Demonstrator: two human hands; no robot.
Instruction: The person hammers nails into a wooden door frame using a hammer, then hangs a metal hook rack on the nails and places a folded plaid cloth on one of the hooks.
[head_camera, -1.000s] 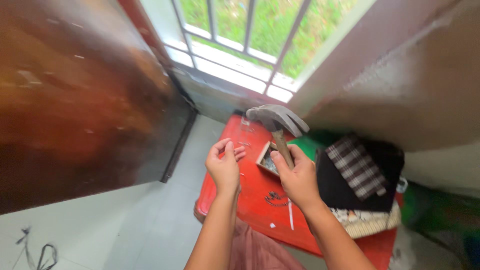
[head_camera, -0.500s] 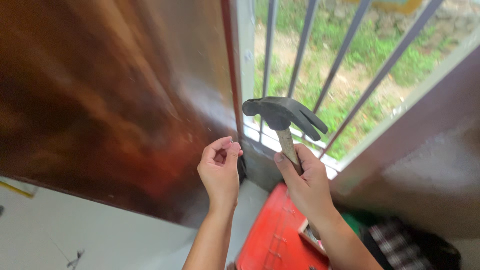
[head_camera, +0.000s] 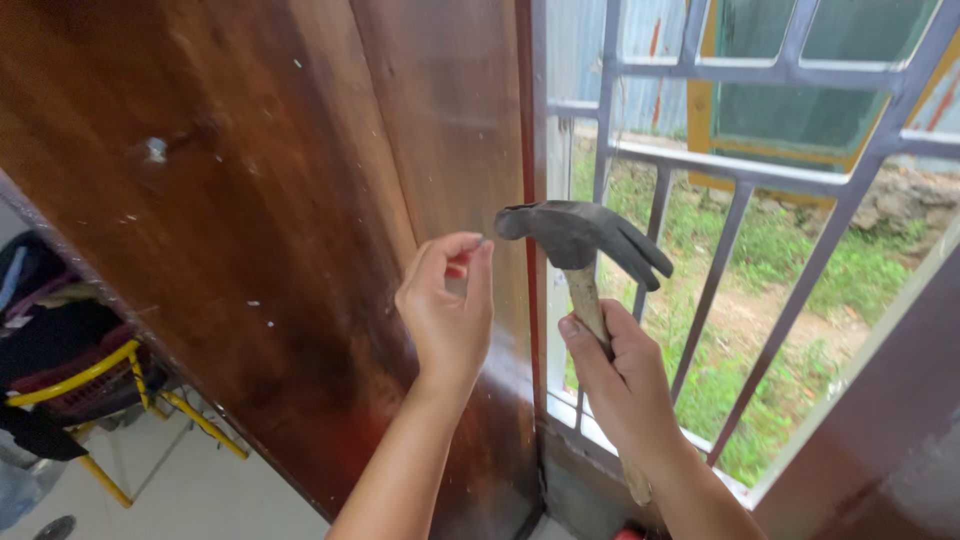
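Nearest to me were the two bare forearms, rising from the bottom of the view. The right hand (head_camera: 625, 385) was clamped around the pale wooden handle of a hammer (head_camera: 585, 250), low on the shaft, so the grip there was closed tight on the tool. The handle ran nearly upright, leaning a little to the left as it rose, and the dark metal head sat across the top of it, its striking face pointing left and its claw curving down to the right.

The left hand (head_camera: 448, 315) was just beside it at much the same height, with thumb and forefinger pinched together on something very small at the fingertips. It looked like a nail, though it was too tiny to be sure of. That pinch lay directly left of the hammer's striking face, with only a slight gap between them, and the left hand was the nearer of the two to the wood.

Behind both hands stood a broad dark brown wooden panel (head_camera: 250, 220), scuffed with pale flecks. To the right of it was a window with grey metal bars (head_camera: 735, 240), and grass beyond. Low on the left stood a yellow metal frame (head_camera: 120, 375) holding dark clothing
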